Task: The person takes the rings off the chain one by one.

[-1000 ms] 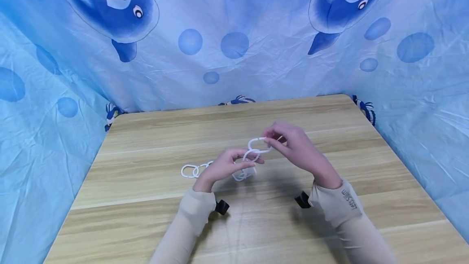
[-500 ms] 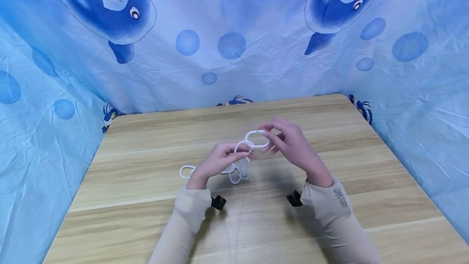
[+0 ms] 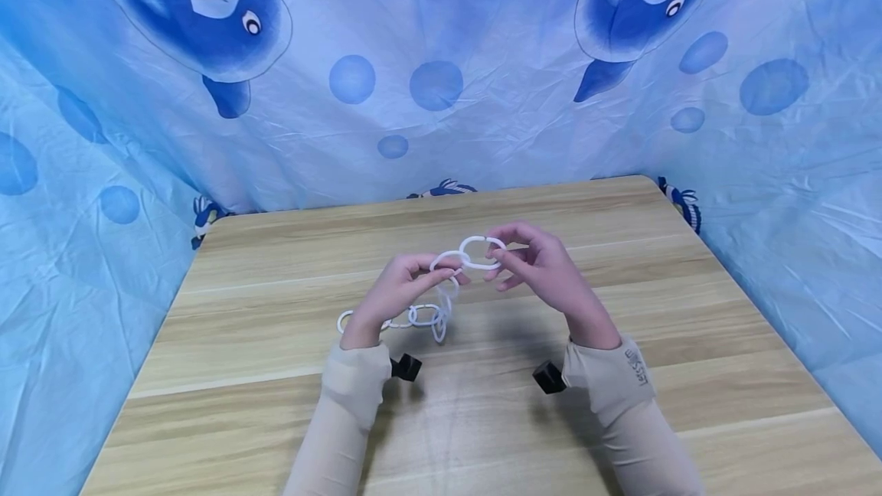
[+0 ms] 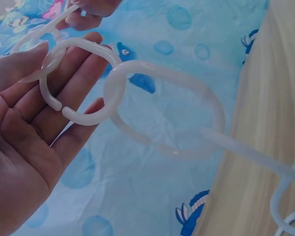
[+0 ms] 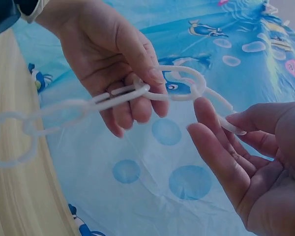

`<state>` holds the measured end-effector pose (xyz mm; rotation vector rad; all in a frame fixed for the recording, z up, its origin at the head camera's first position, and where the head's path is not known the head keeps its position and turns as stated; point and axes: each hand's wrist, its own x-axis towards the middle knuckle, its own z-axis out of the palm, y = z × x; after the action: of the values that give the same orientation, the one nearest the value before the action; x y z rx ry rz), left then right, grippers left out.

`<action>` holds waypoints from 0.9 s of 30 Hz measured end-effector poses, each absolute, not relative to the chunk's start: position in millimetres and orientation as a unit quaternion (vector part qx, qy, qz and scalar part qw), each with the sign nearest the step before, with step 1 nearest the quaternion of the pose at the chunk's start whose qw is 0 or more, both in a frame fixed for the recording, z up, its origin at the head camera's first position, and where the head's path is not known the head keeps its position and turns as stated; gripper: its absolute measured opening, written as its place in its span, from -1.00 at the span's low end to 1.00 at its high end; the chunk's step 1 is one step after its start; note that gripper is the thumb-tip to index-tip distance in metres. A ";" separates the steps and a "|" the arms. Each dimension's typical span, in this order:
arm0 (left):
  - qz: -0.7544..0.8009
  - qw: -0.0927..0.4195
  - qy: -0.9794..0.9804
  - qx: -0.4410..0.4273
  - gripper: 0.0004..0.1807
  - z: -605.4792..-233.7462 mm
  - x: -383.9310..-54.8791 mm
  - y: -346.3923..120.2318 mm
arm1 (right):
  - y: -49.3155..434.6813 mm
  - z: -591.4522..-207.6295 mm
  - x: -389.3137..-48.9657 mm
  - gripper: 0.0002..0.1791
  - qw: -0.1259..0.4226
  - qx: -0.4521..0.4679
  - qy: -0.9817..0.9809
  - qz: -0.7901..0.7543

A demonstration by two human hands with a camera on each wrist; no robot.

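A chain of white plastic C-shaped links (image 3: pixel 424 324) runs from the tabletop up to both hands. My right hand (image 3: pixel 540 266) pinches the end link (image 3: pixel 474 239) between thumb and fingers. Slightly lower, my left hand (image 3: pixel 391 291) pinches the neighbouring link with its thumb against the fingers; in the left wrist view its other fingers extend behind a linked ring (image 4: pixel 88 45) that shows a small gap. From there the links (image 5: pixel 64 105) slope down in the right wrist view. Behind my left wrist, part of the chain on the table is hidden.
The wooden table (image 3: pixel 482 419) spreads beneath both hands. A blue cloth (image 3: pixel 441 21) with dolphins and bubbles hangs behind it and along the sides. Small black wrist cameras (image 3: pixel 549 377) sit at the cuffs.
Both hands have moved a little left, and the left hand has also risen. The hanging part of the chain has swung left with them. Both grips on the links remain.
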<state>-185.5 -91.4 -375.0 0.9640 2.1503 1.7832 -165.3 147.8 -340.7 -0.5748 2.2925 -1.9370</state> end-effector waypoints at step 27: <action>0.619 0.086 0.699 0.348 -0.64 -357.4 -186.8 -94.6 | 131.5 -348.2 -171.4 -0.68 -0.090 -0.083 0.647 -0.753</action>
<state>-186.8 -94.6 -357.4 1.0358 2.0822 1.8455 -171.4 131.5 -348.2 -0.2777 2.1582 -2.5100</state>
